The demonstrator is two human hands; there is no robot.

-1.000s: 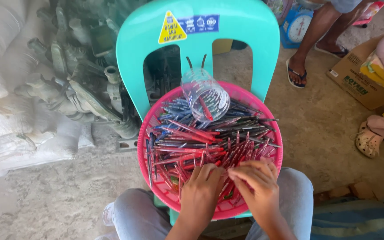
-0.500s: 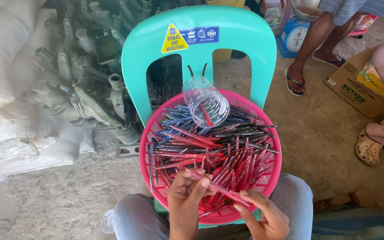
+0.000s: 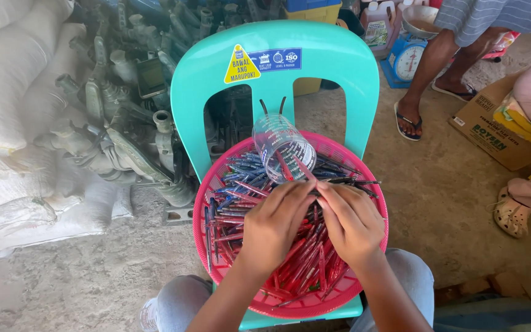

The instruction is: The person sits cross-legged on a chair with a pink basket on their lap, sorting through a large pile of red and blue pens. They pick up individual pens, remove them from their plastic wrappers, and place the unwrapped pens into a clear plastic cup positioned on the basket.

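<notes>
**Both hands down among the pens**

A pink round basket [image 3: 216, 184] sits on the seat of a teal plastic chair [image 3: 276, 74], heaped with red and blue pens [image 3: 241, 184]. The person's 2 hands lie side by side on the pile near the basket's middle. The left hand [image 3: 273, 224] is palm down, fingers curled onto the pens; the right hand [image 3: 353, 222] lies likewise, fingertips meeting the left's. Whether either hand actually grips a pen, I cannot tell. A clear plastic cup [image 3: 283, 147] leans tilted at the basket's far rim, a few pens inside. Grey metal pump parts [image 3: 112, 123] and white sacks [image 3: 7, 92] lie left; a cardboard box [image 3: 493, 132] and another person's sandalled foot [image 3: 408, 120] are to the right.
</notes>
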